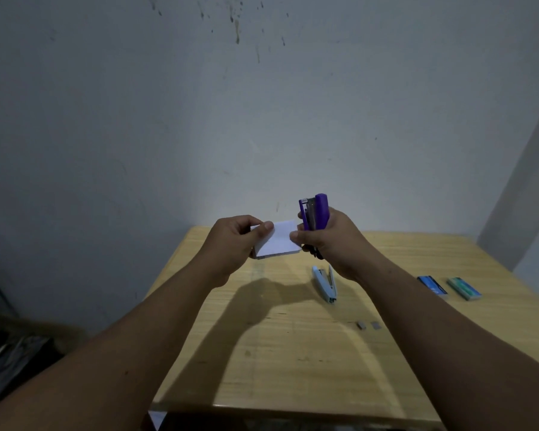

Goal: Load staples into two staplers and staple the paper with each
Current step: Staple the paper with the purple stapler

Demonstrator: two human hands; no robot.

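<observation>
My left hand point(235, 241) pinches a small folded white paper point(277, 241) by its left edge and holds it in the air above the table. My right hand point(333, 241) grips a purple stapler point(316, 213) upright, its head pointing up, while the thumb touches the paper's right edge. A light blue stapler point(324, 284) lies on the wooden table point(293, 353) just below my right hand, its arm slightly raised. Two small strips of staples point(367, 325) rest on the table at the right.
A blue staple box point(433, 286) and a green staple box point(463, 288) lie side by side near the table's right edge. A stained grey wall stands behind the table. Dark clutter sits on the floor at the lower left.
</observation>
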